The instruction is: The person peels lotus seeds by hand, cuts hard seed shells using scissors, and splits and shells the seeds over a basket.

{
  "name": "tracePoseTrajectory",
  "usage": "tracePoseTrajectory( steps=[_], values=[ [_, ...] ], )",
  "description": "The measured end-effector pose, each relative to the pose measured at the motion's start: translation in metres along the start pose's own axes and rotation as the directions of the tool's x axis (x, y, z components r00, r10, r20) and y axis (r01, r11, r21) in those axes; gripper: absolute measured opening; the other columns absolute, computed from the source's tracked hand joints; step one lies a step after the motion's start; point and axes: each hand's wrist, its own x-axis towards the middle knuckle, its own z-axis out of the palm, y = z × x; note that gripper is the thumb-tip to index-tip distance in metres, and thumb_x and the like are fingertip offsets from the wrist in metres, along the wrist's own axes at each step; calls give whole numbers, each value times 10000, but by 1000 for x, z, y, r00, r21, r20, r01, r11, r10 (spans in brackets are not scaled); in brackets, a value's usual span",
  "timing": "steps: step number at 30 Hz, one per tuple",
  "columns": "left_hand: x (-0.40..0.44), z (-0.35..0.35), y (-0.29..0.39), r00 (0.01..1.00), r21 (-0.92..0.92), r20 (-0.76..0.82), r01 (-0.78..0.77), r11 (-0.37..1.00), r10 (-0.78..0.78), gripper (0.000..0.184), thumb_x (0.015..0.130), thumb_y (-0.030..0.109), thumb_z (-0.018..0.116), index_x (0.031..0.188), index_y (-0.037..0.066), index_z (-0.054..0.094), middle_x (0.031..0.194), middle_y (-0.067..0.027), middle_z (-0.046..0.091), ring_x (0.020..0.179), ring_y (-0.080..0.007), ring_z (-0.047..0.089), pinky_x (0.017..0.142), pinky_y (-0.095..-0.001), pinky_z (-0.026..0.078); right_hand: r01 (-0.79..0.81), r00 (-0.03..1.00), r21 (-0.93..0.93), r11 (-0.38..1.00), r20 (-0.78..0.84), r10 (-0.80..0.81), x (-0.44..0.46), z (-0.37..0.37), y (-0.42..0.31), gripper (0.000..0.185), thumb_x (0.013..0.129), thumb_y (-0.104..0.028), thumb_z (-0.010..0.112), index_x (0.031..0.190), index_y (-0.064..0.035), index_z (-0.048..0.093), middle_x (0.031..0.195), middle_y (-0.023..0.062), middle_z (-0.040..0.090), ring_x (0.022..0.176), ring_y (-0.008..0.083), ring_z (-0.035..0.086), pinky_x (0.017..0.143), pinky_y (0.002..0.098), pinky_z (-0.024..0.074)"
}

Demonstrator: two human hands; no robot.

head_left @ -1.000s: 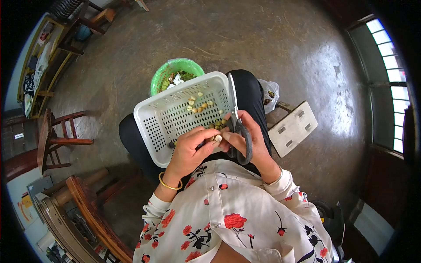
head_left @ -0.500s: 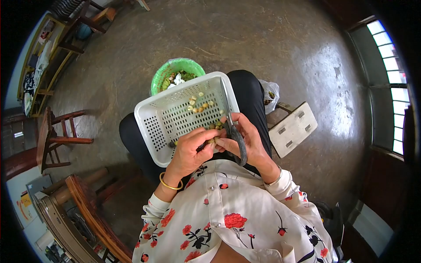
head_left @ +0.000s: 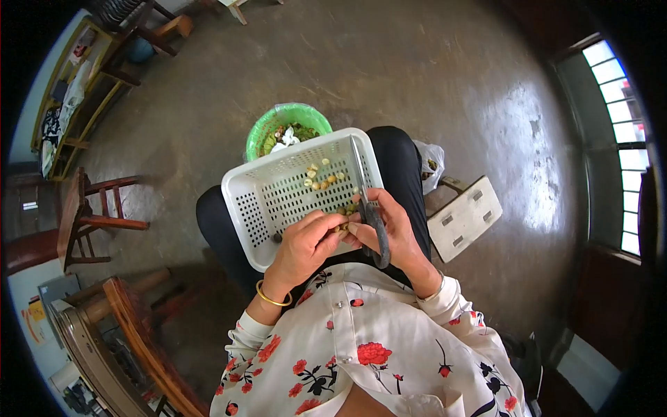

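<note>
A white perforated plastic basket [head_left: 260,208] lies tilted across my lap. Scissors with black handles [head_left: 379,240] are held in my right hand [head_left: 394,233], their long blades pointing away from me along the basket's right side. My left hand [head_left: 306,243] is closed, its thumb and fingertips pinching a small greenish-brown round piece [head_left: 342,228], which my right fingertips also touch. It looks like a nut or seed, too small to name surely. Just beyond the fingertips are more greenish pieces [head_left: 350,208], partly hidden. Several pale yellow round pieces [head_left: 324,185] lie farther back in the basket.
A green bin with a plastic liner [head_left: 306,113] stands behind the basket, holding peelings and white tissue. Right of my knee are a white plastic bag [head_left: 432,163] and a pale stool [head_left: 467,217]. Wooden chairs [head_left: 104,219] stand on the left, with a wooden rack [head_left: 59,104] beyond.
The view has shifted slightly, so the basket and bin appear a little lower. Both hands stay together at the basket's near edge, fingers moving slightly around the small piece.
</note>
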Motion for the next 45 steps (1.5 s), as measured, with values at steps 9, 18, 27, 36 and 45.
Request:
tracePoseTrajectory(
  steps=[9, 18, 27, 36, 45],
  values=[
    [45, -52, -17, 935, 256, -346, 7, 967, 84, 182, 781, 24, 642, 961, 7, 614, 677, -81, 514, 592, -166, 512, 551, -273, 419, 263, 951, -436, 861, -34, -308, 41, 14, -11, 471, 759, -1, 653, 1158, -4, 404, 885, 102, 659, 715, 85, 570, 667, 237, 477],
    [75, -83, -84, 879, 294, -475, 136, 946, 21, 286, 843, 97, 598, 1101, -22, 563, 702, -31, 517, 582, -116, 462, 510, -243, 387, 350, 874, -554, 755, -97, -476, 75, 14, 3, 423, 793, 19, 636, 1147, -11, 408, 912, 101, 660, 746, 111, 599, 677, 248, 489],
    [33, -73, -46, 812, -887, -175, 114, 447, -556, 164, 904, 82, 495, 1037, 12, 562, 719, 41, 416, 560, -11, 342, 459, -153, 264, 150, 983, -194, 969, -79, -167, 49, 8, 0, 391, 819, -59, 627, 1146, 0, 422, 870, 118, 639, 708, 140, 621, 577, 233, 487],
    [38, -90, -61, 883, 474, -468, 210, 855, 42, 143, 857, 168, 596, 910, 43, 642, 673, -143, 531, 592, -275, 555, 517, -370, 418, 152, 984, -110, 982, -80, -161, 43, 0, -3, 376, 832, -102, 611, 1153, -22, 433, 803, 84, 637, 625, 108, 592, 532, 206, 458],
    [41, -89, -62, 964, 413, -250, 191, 891, -91, 219, 764, 223, 695, 701, 48, 579, 623, -92, 478, 512, -288, 517, 461, -365, 419, 321, 857, -224, 920, -344, -383, 90, -22, -42, 298, 879, -162, 521, 1087, 40, 456, 689, 100, 601, 533, 121, 534, 492, 221, 429]
  ],
)
